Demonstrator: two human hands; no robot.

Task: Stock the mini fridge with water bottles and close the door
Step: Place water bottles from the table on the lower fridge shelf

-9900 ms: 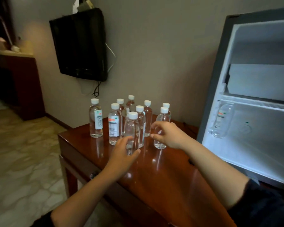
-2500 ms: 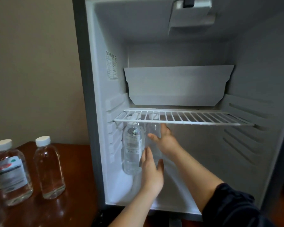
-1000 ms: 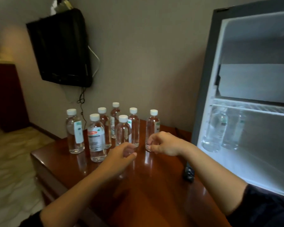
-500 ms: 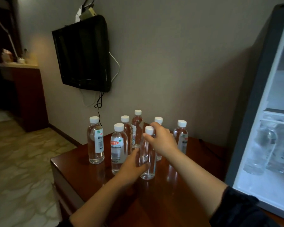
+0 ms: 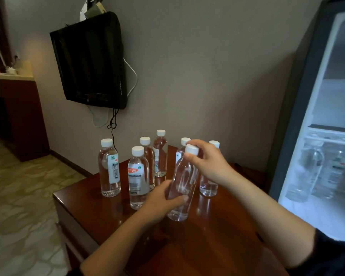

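Your left hand (image 5: 163, 198) wraps the lower body of a water bottle (image 5: 182, 186) (tilted, base raised off the wooden table (image 5: 207, 246)); your right hand (image 5: 207, 162) pinches it just below its white cap (image 5: 192, 150). Six more bottles (image 5: 138, 176) stand behind it. The open mini fridge (image 5: 315, 116), at right, contains two bottles (image 5: 307, 172) beneath its shelf.
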